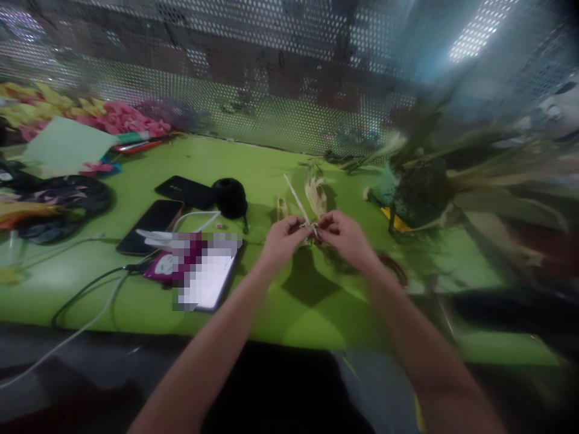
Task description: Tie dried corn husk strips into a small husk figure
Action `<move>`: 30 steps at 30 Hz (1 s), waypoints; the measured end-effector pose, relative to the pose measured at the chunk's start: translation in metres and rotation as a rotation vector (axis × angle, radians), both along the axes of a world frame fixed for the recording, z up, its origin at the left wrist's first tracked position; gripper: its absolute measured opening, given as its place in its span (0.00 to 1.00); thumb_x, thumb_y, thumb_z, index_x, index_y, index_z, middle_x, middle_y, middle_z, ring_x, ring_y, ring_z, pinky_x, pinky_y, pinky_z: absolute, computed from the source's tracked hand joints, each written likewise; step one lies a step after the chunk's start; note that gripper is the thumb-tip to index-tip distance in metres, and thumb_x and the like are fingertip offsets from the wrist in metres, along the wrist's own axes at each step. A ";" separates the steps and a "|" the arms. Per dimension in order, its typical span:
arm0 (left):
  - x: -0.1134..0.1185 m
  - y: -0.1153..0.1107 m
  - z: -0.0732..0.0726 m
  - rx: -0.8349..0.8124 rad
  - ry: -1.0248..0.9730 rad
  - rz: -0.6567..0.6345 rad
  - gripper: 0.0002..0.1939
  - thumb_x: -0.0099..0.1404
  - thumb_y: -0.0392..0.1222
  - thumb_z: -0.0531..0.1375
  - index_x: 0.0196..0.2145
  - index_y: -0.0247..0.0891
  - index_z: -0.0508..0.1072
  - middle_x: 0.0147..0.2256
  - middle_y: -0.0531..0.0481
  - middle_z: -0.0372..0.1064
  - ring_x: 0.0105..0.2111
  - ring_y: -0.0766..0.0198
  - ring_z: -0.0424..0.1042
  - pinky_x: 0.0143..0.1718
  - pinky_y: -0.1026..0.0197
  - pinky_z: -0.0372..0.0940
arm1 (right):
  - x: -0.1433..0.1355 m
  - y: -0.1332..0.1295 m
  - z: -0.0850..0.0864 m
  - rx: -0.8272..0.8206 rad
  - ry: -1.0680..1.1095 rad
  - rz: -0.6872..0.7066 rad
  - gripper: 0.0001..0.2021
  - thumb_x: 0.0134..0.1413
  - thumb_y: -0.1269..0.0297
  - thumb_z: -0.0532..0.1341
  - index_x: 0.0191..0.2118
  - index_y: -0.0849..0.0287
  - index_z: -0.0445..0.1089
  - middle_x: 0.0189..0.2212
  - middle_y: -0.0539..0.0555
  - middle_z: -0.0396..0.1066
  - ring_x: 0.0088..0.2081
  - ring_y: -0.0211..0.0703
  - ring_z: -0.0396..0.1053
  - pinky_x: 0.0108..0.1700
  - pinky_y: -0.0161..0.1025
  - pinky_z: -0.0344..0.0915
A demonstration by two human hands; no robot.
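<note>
Both hands meet over the green table (275,301), near its middle. My left hand (286,236) is closed in a pinch on a small bundle of dried plant strips (315,196). From the other side my right hand (340,234) pinches the same bundle, its fingertips almost touching those of the left. Pale, husk-like pieces stand up beyond the fingers, and a thin light strip sticks out to the upper left. The fingertips hide the spot where the strips come together.
Left of my hands lie a black ball-shaped item (230,198), two dark phones (151,226), a lit screen device (210,277), a purple item (169,265) and cables. Pink and yellow flowers (122,119) are at the back left. A leafy plant bundle (420,190) lies right, before a perforated metal panel (271,102).
</note>
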State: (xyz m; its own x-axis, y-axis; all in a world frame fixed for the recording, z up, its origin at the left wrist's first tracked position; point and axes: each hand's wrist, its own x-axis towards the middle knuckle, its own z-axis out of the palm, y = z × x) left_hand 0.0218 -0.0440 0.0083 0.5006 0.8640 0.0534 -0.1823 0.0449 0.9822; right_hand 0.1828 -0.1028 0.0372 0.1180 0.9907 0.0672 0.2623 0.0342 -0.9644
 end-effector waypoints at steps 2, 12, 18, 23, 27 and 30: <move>-0.001 0.000 0.002 -0.027 -0.017 0.009 0.08 0.58 0.44 0.66 0.31 0.37 0.76 0.30 0.50 0.73 0.31 0.67 0.69 0.37 0.62 0.64 | 0.001 -0.001 0.001 0.039 -0.087 0.014 0.09 0.50 0.64 0.67 0.37 0.57 0.68 0.29 0.49 0.74 0.32 0.40 0.73 0.35 0.37 0.69; -0.002 0.004 -0.005 -0.201 -0.060 0.048 0.05 0.57 0.41 0.65 0.31 0.38 0.76 0.31 0.51 0.73 0.30 0.69 0.69 0.34 0.65 0.63 | -0.003 -0.008 0.003 0.264 -0.715 0.010 0.23 0.51 0.63 0.69 0.52 0.51 0.66 0.51 0.55 0.70 0.32 0.40 0.68 0.29 0.37 0.63; -0.001 0.005 -0.003 -0.353 -0.122 0.004 0.06 0.54 0.39 0.67 0.31 0.37 0.75 0.31 0.52 0.72 0.29 0.71 0.69 0.31 0.67 0.63 | -0.002 -0.006 -0.003 0.407 -0.751 0.042 0.19 0.52 0.70 0.67 0.50 0.50 0.69 0.59 0.56 0.64 0.51 0.50 0.70 0.40 0.42 0.71; -0.004 0.007 0.000 -0.312 -0.117 -0.032 0.07 0.54 0.40 0.66 0.30 0.36 0.74 0.29 0.52 0.71 0.27 0.71 0.67 0.30 0.67 0.61 | 0.002 -0.003 -0.004 0.468 -0.618 0.033 0.08 0.59 0.68 0.64 0.44 0.51 0.75 0.52 0.55 0.71 0.50 0.47 0.72 0.46 0.45 0.73; -0.005 0.009 -0.003 -0.208 -0.062 -0.084 0.06 0.56 0.41 0.65 0.29 0.37 0.74 0.28 0.52 0.70 0.27 0.70 0.67 0.31 0.65 0.61 | 0.003 -0.002 0.000 0.450 -0.424 0.062 0.05 0.59 0.66 0.65 0.40 0.52 0.78 0.46 0.54 0.75 0.48 0.45 0.73 0.46 0.44 0.73; -0.005 0.010 -0.005 -0.091 0.032 -0.096 0.06 0.59 0.41 0.62 0.29 0.37 0.73 0.26 0.52 0.69 0.26 0.69 0.66 0.32 0.63 0.62 | 0.004 -0.002 0.003 0.466 -0.406 0.050 0.05 0.58 0.67 0.65 0.39 0.52 0.78 0.45 0.54 0.76 0.47 0.45 0.74 0.47 0.45 0.73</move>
State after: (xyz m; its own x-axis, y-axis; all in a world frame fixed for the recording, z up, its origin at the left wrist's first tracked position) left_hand 0.0173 -0.0343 0.0036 0.5815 0.8126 -0.0402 -0.1418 0.1499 0.9785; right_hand 0.1871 -0.1050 0.0399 -0.0535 0.8501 0.5240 0.5920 0.4496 -0.6689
